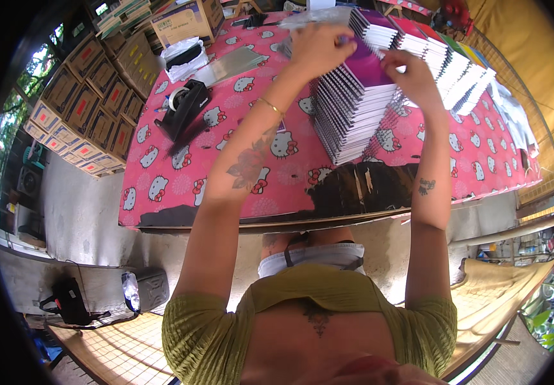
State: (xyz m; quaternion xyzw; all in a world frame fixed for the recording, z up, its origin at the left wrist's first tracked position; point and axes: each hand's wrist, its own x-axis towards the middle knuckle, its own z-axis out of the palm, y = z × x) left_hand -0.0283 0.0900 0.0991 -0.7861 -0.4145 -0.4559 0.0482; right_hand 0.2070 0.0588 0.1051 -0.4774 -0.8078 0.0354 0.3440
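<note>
A tall stack of spiral-bound notebooks point(354, 119) stands near the middle of the table, its black coils and white page edges facing me. On its top lies a notebook with a purple cover point(368, 69). My left hand point(320, 48) is closed at the far left edge of that purple notebook, thumb and fingers pinched together. At its right edge, my right hand point(413, 76) pinches the cover between thumb and curled fingers. More purple-covered notebooks point(374, 22) sit just behind the stack, partly hidden by my left hand.
Further stacks with red covers point(411, 31) and green and yellow covers point(466, 54) stand at the right. A black tape dispenser point(186, 109), clear plastic sleeves point(238, 64) and a white plastic bag point(184, 59) lie left on the pink patterned table point(226, 154). Cartons point(88, 96) are piled beyond.
</note>
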